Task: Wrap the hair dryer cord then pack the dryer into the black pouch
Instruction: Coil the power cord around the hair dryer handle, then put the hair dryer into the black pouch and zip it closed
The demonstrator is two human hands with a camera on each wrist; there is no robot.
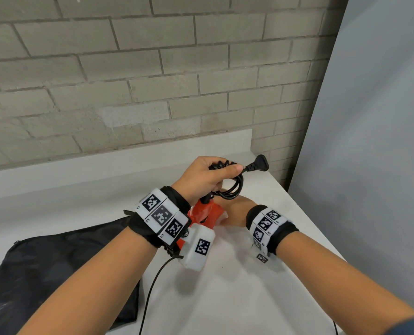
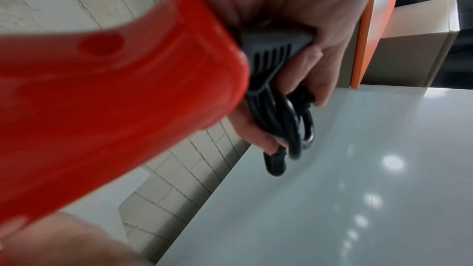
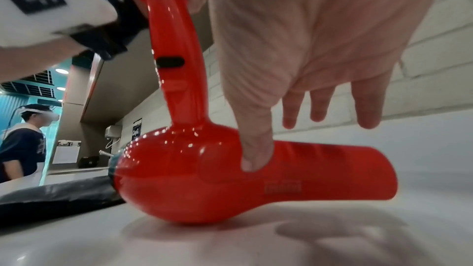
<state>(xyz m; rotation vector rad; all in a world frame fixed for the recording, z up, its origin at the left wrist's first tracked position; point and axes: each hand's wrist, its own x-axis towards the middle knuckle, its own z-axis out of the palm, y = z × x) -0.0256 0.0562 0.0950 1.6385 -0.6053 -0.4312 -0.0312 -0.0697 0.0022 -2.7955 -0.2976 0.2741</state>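
Observation:
The red hair dryer (image 1: 206, 211) (image 3: 230, 179) lies on its body on the white table, handle (image 2: 115, 98) pointing up. My left hand (image 1: 208, 175) (image 2: 302, 68) grips the black cord (image 1: 232, 187) (image 2: 281, 124), bunched in loops at the top of the handle. The plug (image 1: 259, 163) sticks out to the right past my thumb. My right hand (image 1: 237, 211) (image 3: 294, 68) steadies the dryer's barrel: the thumb presses on it and the other fingers hang straight behind it. The black pouch (image 1: 56, 267) (image 3: 56, 193) lies flat at the left, beside the dryer.
The white table (image 1: 225, 298) ends at a brick wall (image 1: 152, 81) behind and an edge at the right, where a grey panel (image 1: 370, 141) stands. A thin black cable (image 1: 152, 291) trails from my left wristband. Another person (image 3: 23, 139) stands far off.

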